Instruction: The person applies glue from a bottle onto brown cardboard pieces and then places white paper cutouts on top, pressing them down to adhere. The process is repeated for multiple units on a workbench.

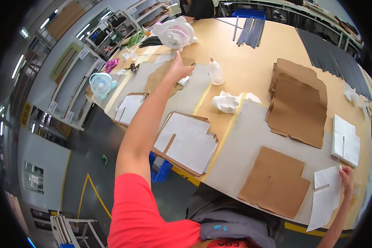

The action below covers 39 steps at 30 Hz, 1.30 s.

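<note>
My left arm reaches far across the table, and my left hand [180, 69] is just below a white and pink fan [175, 35]. Its fingers are apart with nothing visible in them; one fingertip is at the fan's lower edge. Close by lie brown cut pieces [155, 78], partly hidden by my arm. At the right edge my right hand [347, 178] pinches the upper corner of a slotted white sheet [327, 198]. Left of that sheet lies a brown notched piece [275, 182]. Above my right hand is a stack of white slotted pieces [344, 140].
A tall brown stack [297, 103] lies at the right. White-topped pieces [186, 142] lie front centre, with others [130, 108] further left. A squeeze bottle [215, 72] stands near crumpled white cloth [226, 102]. Dark strips [251, 32] and a light blue fan [102, 84] lie beyond.
</note>
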Each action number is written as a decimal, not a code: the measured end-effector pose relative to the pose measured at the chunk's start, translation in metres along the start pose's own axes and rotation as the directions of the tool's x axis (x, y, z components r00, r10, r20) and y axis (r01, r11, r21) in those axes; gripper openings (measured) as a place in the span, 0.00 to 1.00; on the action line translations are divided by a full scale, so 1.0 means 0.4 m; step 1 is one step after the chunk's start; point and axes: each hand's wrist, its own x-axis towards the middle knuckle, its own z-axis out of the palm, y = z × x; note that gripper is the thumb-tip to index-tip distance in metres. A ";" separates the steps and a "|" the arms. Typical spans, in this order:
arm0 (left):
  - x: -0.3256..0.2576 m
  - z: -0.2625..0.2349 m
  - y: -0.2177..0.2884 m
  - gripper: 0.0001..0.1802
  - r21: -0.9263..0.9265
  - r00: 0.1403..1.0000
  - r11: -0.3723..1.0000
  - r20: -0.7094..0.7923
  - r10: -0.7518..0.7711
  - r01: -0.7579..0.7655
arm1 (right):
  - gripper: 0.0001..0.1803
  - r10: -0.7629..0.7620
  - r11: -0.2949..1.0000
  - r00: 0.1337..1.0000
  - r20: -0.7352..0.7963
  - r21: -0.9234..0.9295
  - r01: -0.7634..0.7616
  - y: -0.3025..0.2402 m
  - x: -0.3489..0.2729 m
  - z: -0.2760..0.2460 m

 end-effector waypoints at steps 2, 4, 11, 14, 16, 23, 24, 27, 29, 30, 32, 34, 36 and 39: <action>0.016 -0.030 -0.031 0.60 -0.018 0.999 0.999 0.030 -0.045 0.046 | 0.02 0.026 0.999 0.992 0.127 -0.027 -0.023 0.015 0.014 -0.033; 0.014 -0.086 -0.011 0.58 -0.031 0.986 0.989 0.086 -0.142 0.146 | 0.02 0.025 0.999 0.985 0.171 -0.043 -0.018 0.016 0.016 -0.047; -0.048 -0.163 0.033 0.51 0.066 0.968 0.985 0.186 -0.167 0.158 | 0.05 -0.063 0.996 0.980 0.188 0.081 0.049 0.016 -0.009 -0.030; -0.039 -0.164 0.040 0.53 0.183 0.965 0.973 0.196 -0.175 0.139 | 0.05 -0.077 0.990 0.984 0.162 0.129 0.057 0.021 -0.018 -0.018; -0.029 -0.152 0.042 0.55 0.262 0.966 0.955 0.178 -0.190 0.139 | 0.05 -0.088 0.987 0.985 0.148 0.146 0.066 0.028 -0.023 -0.012; 0.008 -0.117 0.022 0.58 0.194 0.958 0.957 0.144 -0.247 0.217 | 0.06 -0.102 0.981 0.984 0.149 0.180 0.075 0.064 -0.018 -0.020; 0.018 -0.111 0.008 0.58 0.194 0.953 0.951 0.138 -0.269 0.241 | 0.06 -0.112 0.981 0.984 0.141 0.173 0.087 0.061 -0.020 -0.018; 0.024 -0.111 -0.053 0.57 0.255 0.945 0.930 0.125 -0.302 0.263 | 0.05 -0.183 0.977 0.974 0.134 0.131 0.166 0.065 -0.023 -0.005; -0.026 -0.120 0.000 0.56 0.263 0.953 0.940 0.150 -0.263 0.218 | 0.04 -0.193 0.974 0.980 0.057 0.132 0.184 0.066 -0.070 -0.029; -0.049 -0.138 0.018 0.55 0.253 0.958 0.945 0.142 -0.250 0.209 | 0.04 -0.206 0.970 0.978 0.024 0.138 0.200 0.067 -0.088 -0.039; -0.090 -0.162 0.048 0.54 0.236 0.966 0.953 0.128 -0.225 0.190 | 0.05 -0.269 0.941 0.951 -0.156 0.167 0.294 0.106 -0.124 -0.066; -0.147 -0.190 0.092 0.55 0.167 0.971 0.973 0.154 -0.182 0.156 | 0.07 -0.336 0.905 0.903 -0.266 0.172 0.388 0.106 -0.160 -0.102; -0.186 -0.196 0.097 0.55 0.150 0.986 0.985 0.136 -0.101 0.080 | 0.09 -0.415 0.863 0.859 -0.298 0.170 0.476 0.060 -0.231 -0.159; -0.225 -0.200 0.118 0.54 0.136 0.989 0.981 0.063 0.131 -0.139 | 0.11 -0.402 0.889 0.809 -0.428 0.028 0.457 -0.139 -0.354 -0.142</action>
